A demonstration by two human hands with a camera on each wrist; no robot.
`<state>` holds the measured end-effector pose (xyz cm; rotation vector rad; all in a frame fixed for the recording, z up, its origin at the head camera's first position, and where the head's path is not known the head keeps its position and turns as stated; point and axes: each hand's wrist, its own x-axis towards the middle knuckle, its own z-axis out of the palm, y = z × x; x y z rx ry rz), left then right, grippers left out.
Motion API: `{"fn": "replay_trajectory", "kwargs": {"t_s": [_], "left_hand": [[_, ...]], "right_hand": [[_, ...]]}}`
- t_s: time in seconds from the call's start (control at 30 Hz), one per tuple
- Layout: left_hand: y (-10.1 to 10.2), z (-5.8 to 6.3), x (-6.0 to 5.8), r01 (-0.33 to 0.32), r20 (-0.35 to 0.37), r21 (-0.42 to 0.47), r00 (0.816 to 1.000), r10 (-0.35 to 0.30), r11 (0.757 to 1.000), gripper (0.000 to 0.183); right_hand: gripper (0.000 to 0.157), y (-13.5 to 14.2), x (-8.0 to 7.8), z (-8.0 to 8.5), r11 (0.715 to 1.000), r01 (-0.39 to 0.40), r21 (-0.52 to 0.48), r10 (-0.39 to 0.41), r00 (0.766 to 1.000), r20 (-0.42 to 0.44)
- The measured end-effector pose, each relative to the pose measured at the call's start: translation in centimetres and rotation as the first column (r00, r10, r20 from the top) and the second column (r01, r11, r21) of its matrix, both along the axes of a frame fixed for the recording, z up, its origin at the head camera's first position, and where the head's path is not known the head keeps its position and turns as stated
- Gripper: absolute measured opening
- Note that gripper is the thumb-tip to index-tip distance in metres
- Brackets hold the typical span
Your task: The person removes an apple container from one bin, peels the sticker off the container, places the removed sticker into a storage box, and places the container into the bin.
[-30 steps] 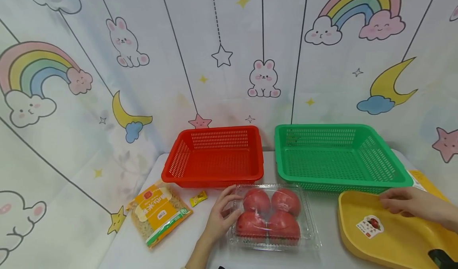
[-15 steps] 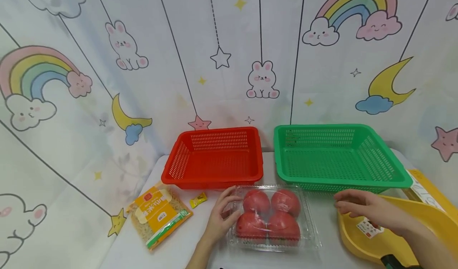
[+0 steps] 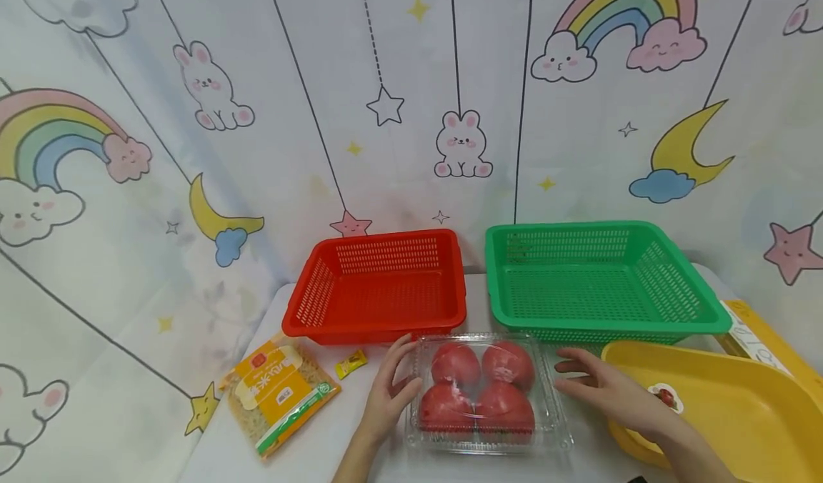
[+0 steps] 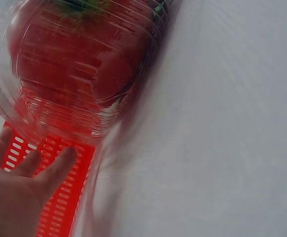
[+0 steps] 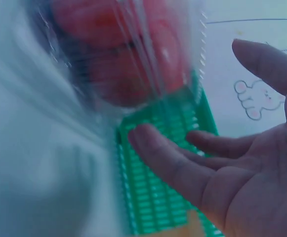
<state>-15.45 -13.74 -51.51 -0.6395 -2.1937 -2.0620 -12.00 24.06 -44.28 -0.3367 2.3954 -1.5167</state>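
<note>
A clear plastic clamshell box (image 3: 554, 426) filled with several red tomatoes (image 3: 505, 406) sits on the white table between my hands. My left hand (image 3: 384, 401) is at the box's left side, thumb and fingers spread and relaxed. In the left wrist view the fingertips lie right by the box's clear edge, and a green stem end shows on one tomato (image 4: 74, 54). On the other side, my right hand (image 3: 604, 390) reaches toward the box with its fingers extended. A gap shows between its thumb and the box in the right wrist view.
Behind the box stand a red basket (image 3: 379, 334) and a green basket (image 3: 611, 326). A yellow tray (image 3: 739, 411) lies under the right forearm. At left are an orange pasta bag (image 3: 279, 397) and a small yellow wrapped candy (image 3: 350, 363). A yellow-and-white box (image 3: 771, 347) lies at far right.
My right hand has moved left from over the yellow tray to the right side of the tomato box. The left hand stays at the box's left side.
</note>
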Motion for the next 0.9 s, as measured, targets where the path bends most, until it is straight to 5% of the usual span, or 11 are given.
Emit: {"fn": "replay_trajectory", "kwargs": {"t_s": [0.2, 0.5, 0.9], "left_hand": [[-0.4, 0.2, 0.6, -0.014, 0.130, -0.014, 0.991, 0.016, 1.000, 0.067], [-0.5, 0.2, 1.2, 0.035, 0.174, -0.037, 0.984, -0.028, 0.999, 0.065], [-0.4, 0.1, 1.6, 0.010, 0.207, -0.058, 0.978, 0.002, 0.998, 0.061]], "right_hand": [[0.068, -1.7, 0.6, -0.9, 0.993, 0.119, 0.018, -0.119, 0.992, 0.029], [0.070, -3.1, 1.2, -1.9, 0.975, 0.168, 0.144, -0.173, 0.985, 0.021], [0.065, -4.0, 1.6, -2.8, 0.975, 0.198, -0.101, -0.171, 0.958, 0.230]]}}
